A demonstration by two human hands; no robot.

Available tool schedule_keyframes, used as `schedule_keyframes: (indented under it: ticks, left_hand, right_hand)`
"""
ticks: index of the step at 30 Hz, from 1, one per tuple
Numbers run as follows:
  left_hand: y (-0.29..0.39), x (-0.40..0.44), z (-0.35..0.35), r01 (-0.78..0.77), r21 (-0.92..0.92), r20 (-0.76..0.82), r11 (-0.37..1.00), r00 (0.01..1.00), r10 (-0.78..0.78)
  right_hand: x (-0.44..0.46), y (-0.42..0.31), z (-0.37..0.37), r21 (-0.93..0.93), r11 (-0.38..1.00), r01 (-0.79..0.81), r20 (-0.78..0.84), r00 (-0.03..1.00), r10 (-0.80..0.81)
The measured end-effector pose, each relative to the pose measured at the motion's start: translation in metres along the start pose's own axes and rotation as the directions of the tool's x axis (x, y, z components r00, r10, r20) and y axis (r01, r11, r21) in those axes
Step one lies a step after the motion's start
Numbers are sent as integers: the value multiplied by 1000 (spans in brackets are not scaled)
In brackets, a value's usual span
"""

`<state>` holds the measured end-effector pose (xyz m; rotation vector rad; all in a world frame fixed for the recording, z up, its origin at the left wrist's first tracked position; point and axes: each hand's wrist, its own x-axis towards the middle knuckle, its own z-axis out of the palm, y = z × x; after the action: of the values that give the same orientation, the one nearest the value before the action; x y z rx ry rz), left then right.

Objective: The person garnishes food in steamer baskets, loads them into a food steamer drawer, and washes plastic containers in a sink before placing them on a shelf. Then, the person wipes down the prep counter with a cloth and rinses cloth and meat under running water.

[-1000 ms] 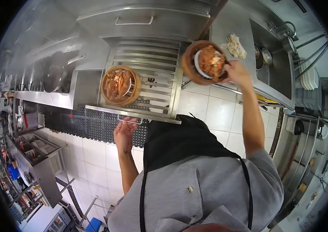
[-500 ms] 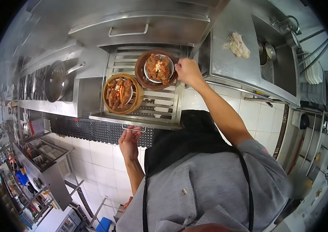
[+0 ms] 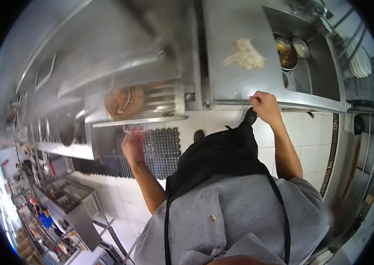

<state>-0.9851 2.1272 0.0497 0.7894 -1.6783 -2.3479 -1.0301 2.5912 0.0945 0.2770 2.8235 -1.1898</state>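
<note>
My left hand (image 3: 133, 145) is at the handle (image 3: 134, 129) of a slatted metal drawer (image 3: 160, 118), its fingers curled against the handle and blurred. In the drawer sits a bamboo steamer basket (image 3: 138, 100) with a bowl of brown food (image 3: 118, 101), smeared by motion and partly under the steel cabinet front (image 3: 120, 66). My right hand (image 3: 265, 107) hovers by the front edge of the steel counter (image 3: 222, 84), fingers curled closed, with nothing visible in them.
A crumpled pale cloth (image 3: 246, 55) lies on the counter. Pans (image 3: 301, 47) stand in the sink (image 3: 304, 73) at right. A wok (image 3: 67, 130) is on the stove at left. A black perforated mat (image 3: 160, 145) covers part of the tiled floor.
The drawer has slid inward, and the second basket is out of sight. My right hand has left that basket and moved right to the counter edge. The view has shifted right.
</note>
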Motion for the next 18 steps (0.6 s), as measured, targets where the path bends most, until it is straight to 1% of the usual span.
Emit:
schedule_keyframes:
  ticks: [1,3,4,5,6,7,9,10,11,12,13,14,15,16,17,18]
  left_hand:
    - [1,12,17,-46,63,-25,997,999,48]
    - [-1,37,38,-9,75,-71,997,997,15]
    - [-2,47,53,3,107,-61,994,998,4]
    - [-4,51,71,11,137,-58,991,998,-3]
    - [-6,54,89,41,178,-113,983,993,-21]
    - [-8,57,105,63,211,-176,975,984,-25]
    - [-15,81,111,92,182,-175,979,983,-60]
    - [-10,84,123,52,178,-220,983,976,-11]
    - [-5,87,135,11,179,-263,984,964,37]
    - [-6,99,130,13,208,-288,978,956,49]
    - [-10,115,110,-3,344,-256,939,962,97]
    - [-11,131,80,-95,652,-105,752,971,213]
    - [-8,139,66,-85,729,-86,679,973,215]
    - [-5,126,83,59,386,-406,921,907,112]
    - [-3,114,103,96,-53,-623,994,775,-108]
    - [-2,100,123,38,-109,-677,993,729,-102]
  right_hand:
    - [14,15,-19,23,999,-29,-34,999,30]
    - [51,54,-60,-16,1000,20,-123,992,-22]
    - [72,72,-81,-21,1000,-8,-169,986,4]
    - [99,109,-101,14,998,-62,-165,984,64]
    - [122,124,-128,41,990,-135,-138,981,139]
    - [150,156,-149,54,989,-135,-166,976,142]
    - [212,218,-193,5,989,-148,-245,959,145]
    - [246,247,-219,6,990,-144,-250,958,141]
    - [284,274,-241,-55,989,-136,-231,965,120]
    - [319,291,-263,-112,986,-122,-208,973,97]
    - [348,296,-285,-173,975,-140,-220,970,100]
    - [375,297,-303,-232,960,-156,-231,968,101]
    - [405,304,-314,-300,940,-163,-281,957,76]
    - [432,306,-326,-367,914,-173,-334,942,44]
    - [457,310,-340,-361,919,-160,-332,943,34]
    - [474,302,-353,-299,934,-194,-403,913,60]
